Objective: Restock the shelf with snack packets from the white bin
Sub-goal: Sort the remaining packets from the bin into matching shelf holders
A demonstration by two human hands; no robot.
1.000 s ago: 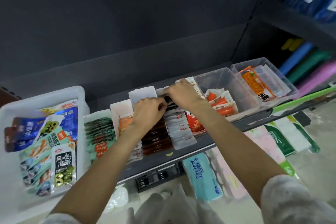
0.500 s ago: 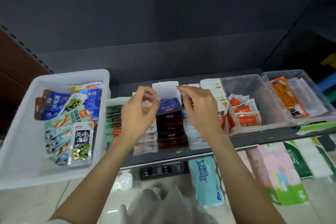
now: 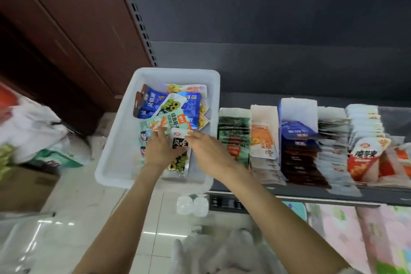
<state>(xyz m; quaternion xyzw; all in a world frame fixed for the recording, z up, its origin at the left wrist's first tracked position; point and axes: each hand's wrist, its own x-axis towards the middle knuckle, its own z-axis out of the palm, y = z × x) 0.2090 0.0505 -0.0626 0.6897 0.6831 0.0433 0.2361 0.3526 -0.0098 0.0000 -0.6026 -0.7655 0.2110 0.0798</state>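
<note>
The white bin [image 3: 124, 140] is a shallow, rectangular plastic tray with rounded corners, standing at the left end of the shelf [image 3: 311, 193] with its near rim projecting past the shelf edge; it holds a loose, overlapping heap of snack packets gathered toward its right half, the left half of its floor showing bare; at the far end of the bin lie blue packets [image 3: 151, 102] with white lettering, beside them yellow-printed packets [image 3: 189, 90], and nearer the middle a pale green packet [image 3: 169, 121] with orange print; nearest the bin's front lies a black-and-white packet [image 3: 179, 158] with yellow-green rings printed at its lower end; both hands are inside the bin over this packet; the left hand [image 3: 158, 151] rests on its left side with fingers spread and reaching onto the pale green packet, and whether it grips anything cannot be told; the right hand [image 3: 205, 151] lies on the packet's right side with fingers extended toward its upper corner, touching but not visibly closed round it; to the right of the bin, touching or just beside its right wall, the shelf carries rows of packets stacked front to back: a dark green row [image 3: 233, 138], an orange-and-white row [image 3: 263, 140], a dark blue and brown row [image 3: 300, 147] backed by a white card, a silvery white row [image 3: 331, 140], and red-and-white packets [image 3: 364, 158] farthest from the bin; below the bin, the tiled floor [image 3: 73, 213] shows.
</note>
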